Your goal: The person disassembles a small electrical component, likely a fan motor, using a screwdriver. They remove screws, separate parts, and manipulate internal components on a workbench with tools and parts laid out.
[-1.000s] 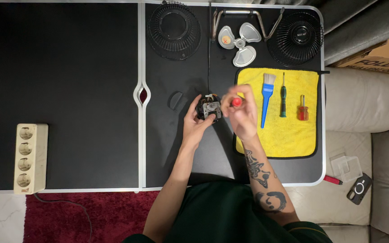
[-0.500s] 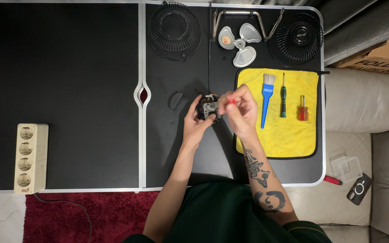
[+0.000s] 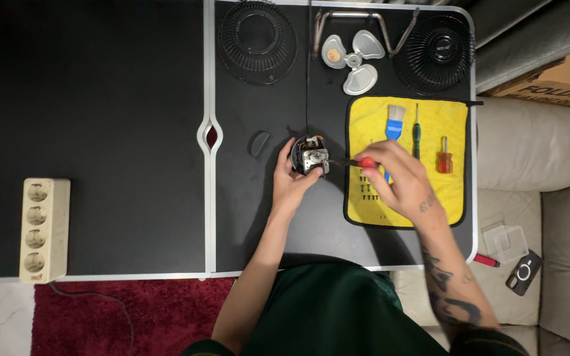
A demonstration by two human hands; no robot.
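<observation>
The left hand (image 3: pixel 293 184) has its grip around a small fan motor (image 3: pixel 311 158); the right hand (image 3: pixel 400 181) grips a red-handled screwdriver (image 3: pixel 357 162).

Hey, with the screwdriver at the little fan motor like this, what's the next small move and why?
Probably turn the red-handled screwdriver in place. Its tip already meets the side of the small motor, the left hand steadies that motor on the black table, and the right hand grips the handle. Loose screws already lie on the yellow cloth.
</observation>
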